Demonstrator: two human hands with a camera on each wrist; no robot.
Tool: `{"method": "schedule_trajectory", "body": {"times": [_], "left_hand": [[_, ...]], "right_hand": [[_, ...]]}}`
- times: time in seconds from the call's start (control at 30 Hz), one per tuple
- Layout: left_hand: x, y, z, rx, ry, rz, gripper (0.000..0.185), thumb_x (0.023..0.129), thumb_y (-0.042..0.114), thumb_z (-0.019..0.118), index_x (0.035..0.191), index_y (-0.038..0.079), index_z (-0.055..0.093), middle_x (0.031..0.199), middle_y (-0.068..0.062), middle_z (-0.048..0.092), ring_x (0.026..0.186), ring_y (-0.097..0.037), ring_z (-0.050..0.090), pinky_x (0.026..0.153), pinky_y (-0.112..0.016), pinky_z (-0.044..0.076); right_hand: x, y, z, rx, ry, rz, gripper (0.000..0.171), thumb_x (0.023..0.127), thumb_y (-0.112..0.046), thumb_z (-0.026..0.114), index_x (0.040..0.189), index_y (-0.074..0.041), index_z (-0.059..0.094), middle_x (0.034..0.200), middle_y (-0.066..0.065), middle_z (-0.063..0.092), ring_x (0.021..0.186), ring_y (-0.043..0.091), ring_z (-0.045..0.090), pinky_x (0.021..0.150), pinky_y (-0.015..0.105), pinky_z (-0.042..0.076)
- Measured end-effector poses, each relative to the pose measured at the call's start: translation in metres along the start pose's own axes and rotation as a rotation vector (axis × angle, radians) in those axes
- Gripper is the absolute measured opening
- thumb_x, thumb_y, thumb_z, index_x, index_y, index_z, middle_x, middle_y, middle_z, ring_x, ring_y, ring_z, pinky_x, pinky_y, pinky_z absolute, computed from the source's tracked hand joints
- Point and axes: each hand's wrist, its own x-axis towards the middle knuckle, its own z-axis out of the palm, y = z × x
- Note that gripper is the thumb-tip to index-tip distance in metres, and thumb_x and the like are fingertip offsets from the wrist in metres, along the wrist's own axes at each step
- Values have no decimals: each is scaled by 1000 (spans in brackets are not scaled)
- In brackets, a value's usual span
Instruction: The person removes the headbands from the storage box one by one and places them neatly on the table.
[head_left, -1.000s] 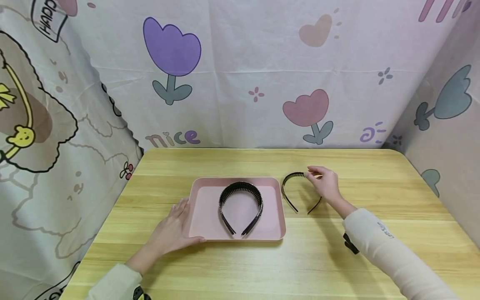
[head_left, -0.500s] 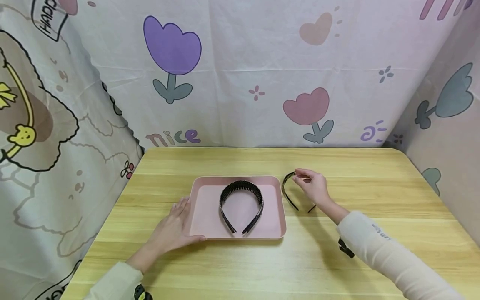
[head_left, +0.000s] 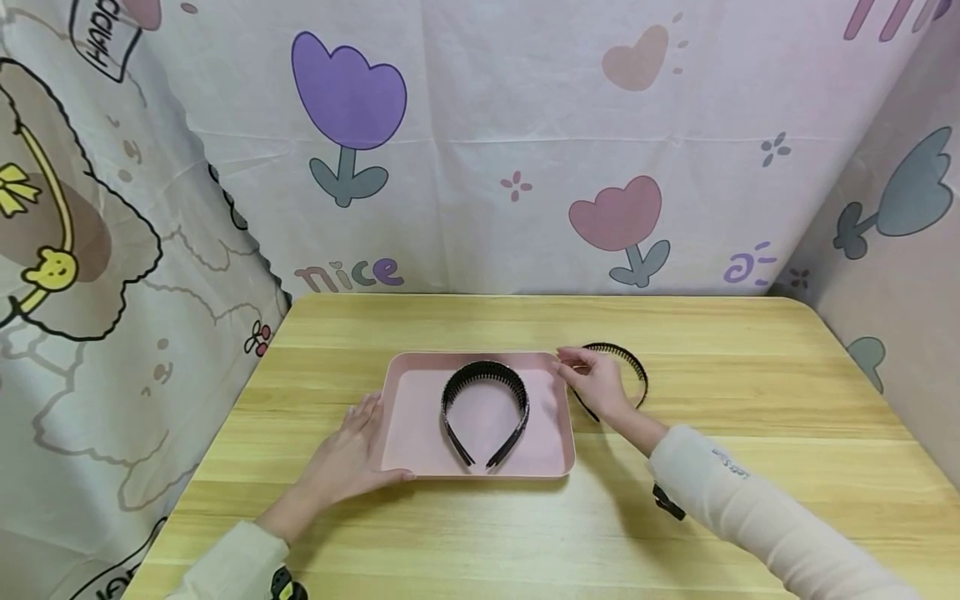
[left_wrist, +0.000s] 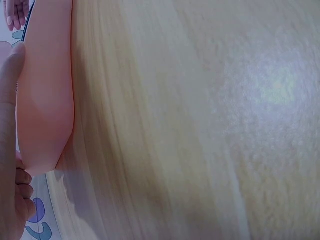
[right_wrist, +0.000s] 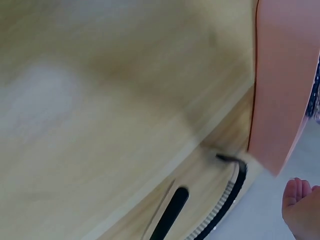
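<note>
A shallow pink tray (head_left: 405,417) lies on the table with a wide black toothed headband (head_left: 486,372) in it, whose ends look doubled. Gripping the tray's front left corner, my left hand (head_left: 341,462) has its thumb along the front wall and its fingers at the left side. My right hand (head_left: 596,383) is at the tray's right rim, fingers loosely bent; nothing shows in them, and I cannot tell whether they touch the rim. Partly behind that hand, a thin black toothed headband (head_left: 637,367) lies on the table, right of the tray.
The wooden table (head_left: 480,542) extends around the tray, its back edge close to a patterned cloth (head_left: 465,225). More printed cloth (head_left: 180,400) hangs along the left side. Black bands show at both sleeve cuffs.
My right hand has moved left, from the right top of the thin headband to the tray's right rim. That headband stayed in place. The left hand and tray have not moved.
</note>
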Motion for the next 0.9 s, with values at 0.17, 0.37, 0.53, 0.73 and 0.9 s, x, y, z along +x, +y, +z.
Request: {"method": "schedule_trajectory", "body": {"times": [0.17, 0.37, 0.53, 0.73, 0.9], "left_hand": [[0, 0, 1, 2, -2, -4, 115, 65, 72, 62, 136, -13, 33, 145, -27, 32, 136, -38, 30, 113, -48, 29], [-1, 1, 1, 2, 1, -7, 116, 65, 73, 62, 136, -13, 33, 145, -28, 32, 136, -40, 30, 112, -48, 29], [-1, 1, 1, 0, 11, -5, 116, 64, 74, 62, 136, -13, 34, 144, -28, 33, 135, -40, 31, 112, -48, 30], [-1, 0, 3, 3, 15, -6, 116, 64, 75, 61, 136, -12, 34, 144, -28, 33, 134, -42, 32, 109, -50, 32], [-1, -1, 4, -3, 18, -7, 116, 64, 74, 61, 136, -13, 34, 144, -28, 33, 133, -43, 33, 109, -50, 33]], "right_hand": [[-1, -3, 13, 40, -11, -9, 30, 81, -4, 68, 108, 9, 65, 95, 24, 69, 86, 30, 67, 74, 19, 56], [-4, -8, 29, 47, -30, 2, 29, 81, -4, 69, 107, 7, 65, 93, 22, 69, 83, 28, 66, 71, 17, 54], [-7, -10, 39, 31, -27, -11, 26, 80, -4, 69, 103, 7, 67, 94, 21, 70, 77, 26, 65, 65, 16, 51], [-8, -8, 49, 24, -24, -25, 25, 78, -5, 71, 100, 6, 69, 88, 19, 70, 69, 18, 63, 59, 15, 50], [-7, -9, 54, -22, -20, -22, 26, 75, -2, 73, 100, 5, 70, 83, 18, 69, 67, 19, 63, 54, 14, 48]]}}
